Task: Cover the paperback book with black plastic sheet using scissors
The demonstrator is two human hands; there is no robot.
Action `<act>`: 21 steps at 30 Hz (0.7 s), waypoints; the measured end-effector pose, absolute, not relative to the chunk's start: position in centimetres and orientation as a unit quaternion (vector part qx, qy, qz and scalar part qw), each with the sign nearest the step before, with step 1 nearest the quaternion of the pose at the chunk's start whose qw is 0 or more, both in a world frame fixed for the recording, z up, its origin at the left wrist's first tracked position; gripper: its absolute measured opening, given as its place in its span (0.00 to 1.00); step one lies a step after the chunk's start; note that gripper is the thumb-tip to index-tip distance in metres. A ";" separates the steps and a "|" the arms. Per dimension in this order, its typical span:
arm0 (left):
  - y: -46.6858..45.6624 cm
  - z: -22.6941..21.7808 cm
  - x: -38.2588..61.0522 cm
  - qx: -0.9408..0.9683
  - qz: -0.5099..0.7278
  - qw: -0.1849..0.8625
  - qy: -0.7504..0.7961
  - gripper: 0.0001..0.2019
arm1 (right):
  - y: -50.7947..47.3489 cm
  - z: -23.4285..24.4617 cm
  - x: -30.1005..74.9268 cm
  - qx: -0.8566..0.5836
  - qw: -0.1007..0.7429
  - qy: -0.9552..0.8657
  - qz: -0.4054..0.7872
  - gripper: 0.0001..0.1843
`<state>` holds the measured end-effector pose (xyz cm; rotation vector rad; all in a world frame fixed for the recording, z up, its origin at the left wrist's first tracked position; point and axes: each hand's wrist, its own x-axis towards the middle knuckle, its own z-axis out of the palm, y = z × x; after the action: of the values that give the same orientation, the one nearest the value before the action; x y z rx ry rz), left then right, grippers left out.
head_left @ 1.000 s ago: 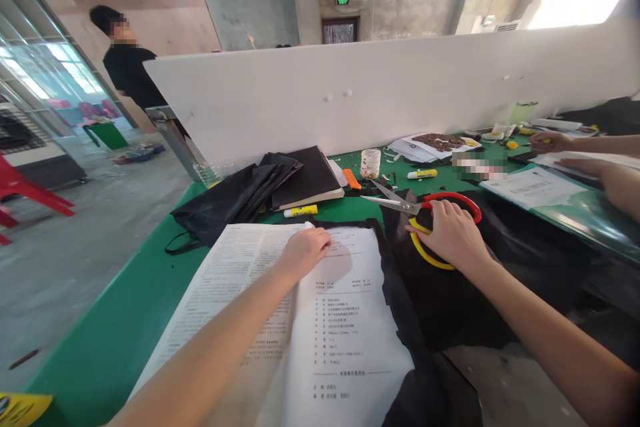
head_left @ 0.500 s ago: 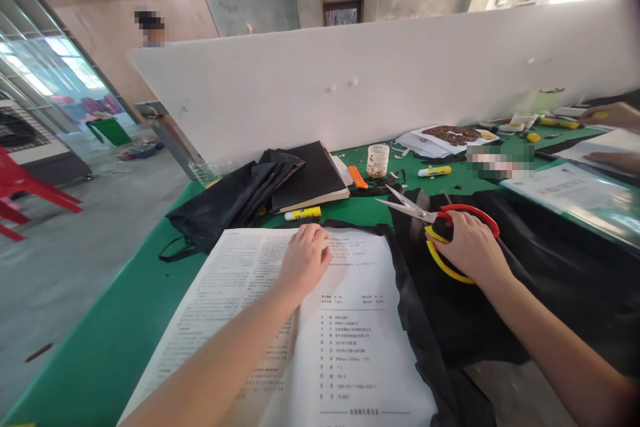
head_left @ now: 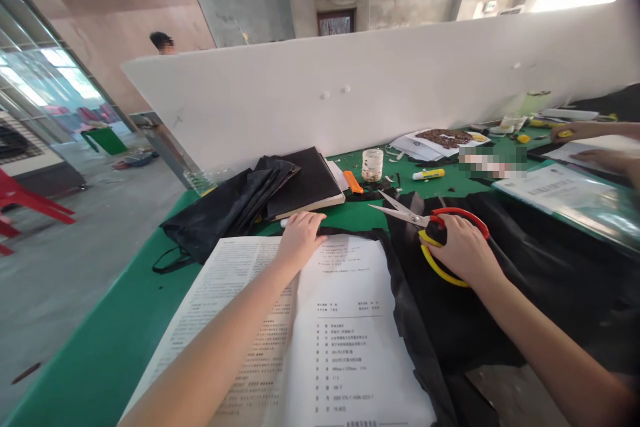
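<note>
My left hand (head_left: 299, 240) lies at the top edge of an open printed booklet (head_left: 345, 320), its fingers curled over a glue stick (head_left: 284, 222); only the stick's white end shows. My right hand (head_left: 467, 252) is closed on the red and yellow handles of a pair of scissors (head_left: 407, 213). The scissors rest on black cloth (head_left: 510, 280) with their blades slightly apart, pointing left and away from me. Both lie on a green table (head_left: 100, 353).
Beyond the booklet lie a black notebook (head_left: 310, 180), a folded black bag (head_left: 220, 207), an orange cutter (head_left: 353, 181), a small jar (head_left: 371, 165) and a second glue stick (head_left: 429, 174). A white divider board (head_left: 350, 100) backs the table. Another person's hands (head_left: 600, 157) work on papers at the right.
My left hand slid forward off the page onto the glue stick at the booklet's top edge. My right hand stayed on the scissors. The view shifted a little.
</note>
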<state>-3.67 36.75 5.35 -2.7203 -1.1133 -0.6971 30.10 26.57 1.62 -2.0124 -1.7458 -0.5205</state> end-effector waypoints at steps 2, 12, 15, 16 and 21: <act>37.2 5.9 -3.7 -0.919 -0.212 0.059 -0.326 0.11 | 26.6 1.6 30.1 -0.720 0.213 -0.634 -0.184 0.31; 38.4 5.5 -3.5 -0.913 -0.247 0.055 -0.320 0.12 | 26.3 2.3 29.5 -0.726 0.206 -0.634 -0.168 0.31; 38.3 5.5 -3.6 -0.915 -0.247 0.047 -0.314 0.12 | 26.3 2.3 29.5 -0.729 0.205 -0.632 -0.162 0.31; 38.2 5.6 -3.6 -0.918 -0.245 0.044 -0.309 0.11 | 26.3 2.3 29.5 -0.728 0.207 -0.633 -0.161 0.30; 37.9 6.0 -3.9 -0.922 -0.238 0.027 -0.305 0.11 | 26.3 2.3 29.5 -0.727 0.210 -0.633 -0.164 0.30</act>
<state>-3.91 37.95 6.05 -2.8472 -0.9433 -0.7358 29.49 26.27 2.28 -2.0208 -1.7605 -0.4560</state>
